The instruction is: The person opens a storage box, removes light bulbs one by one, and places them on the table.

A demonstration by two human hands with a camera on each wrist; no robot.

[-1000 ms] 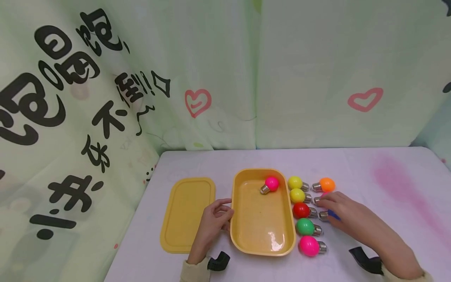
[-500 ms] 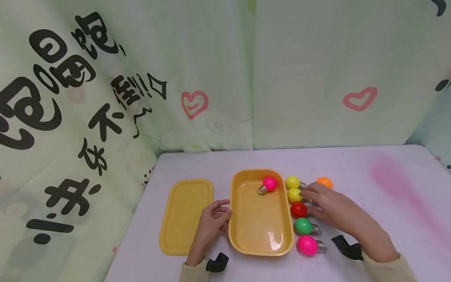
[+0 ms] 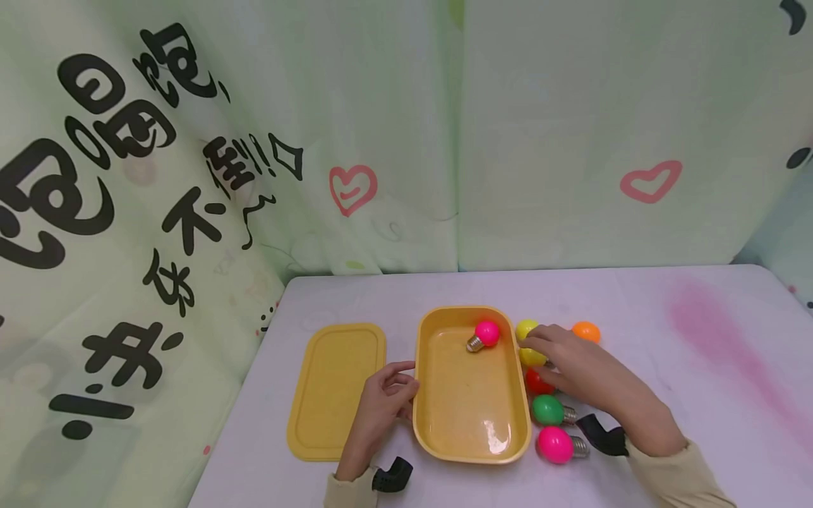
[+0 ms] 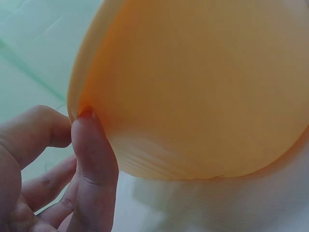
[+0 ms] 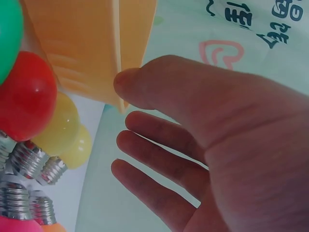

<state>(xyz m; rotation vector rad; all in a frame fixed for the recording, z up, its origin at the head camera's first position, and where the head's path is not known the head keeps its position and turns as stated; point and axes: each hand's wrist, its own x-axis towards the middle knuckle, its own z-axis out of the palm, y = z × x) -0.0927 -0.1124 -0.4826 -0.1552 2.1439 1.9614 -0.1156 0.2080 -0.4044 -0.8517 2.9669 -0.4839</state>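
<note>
A yellow plastic container (image 3: 470,416) lies on the table with one pink bulb (image 3: 488,332) inside. My left hand (image 3: 383,399) pinches its left rim between thumb and forefinger. My right hand (image 3: 574,370) is over the bulbs beside the container's right rim; its fingers are spread and hold nothing. In the right wrist view its thumb is close to the container's edge. Beside the container lie a yellow bulb (image 3: 524,328), another yellow bulb (image 3: 531,358), a red bulb (image 3: 537,382), a green bulb (image 3: 547,410) and a larger pink bulb (image 3: 555,445). My right hand hides other bulbs.
A yellow lid (image 3: 336,395) lies flat left of the container. Beyond the right hand sits an orange bulb (image 3: 586,331). A printed curtain (image 3: 540,141) hangs behind the white table (image 3: 718,409), which has a pink stain at right.
My right hand has moved left, from over the pink and blue bulbs at the right to the bulbs beside the container. The left hand keeps its place on the rim.
</note>
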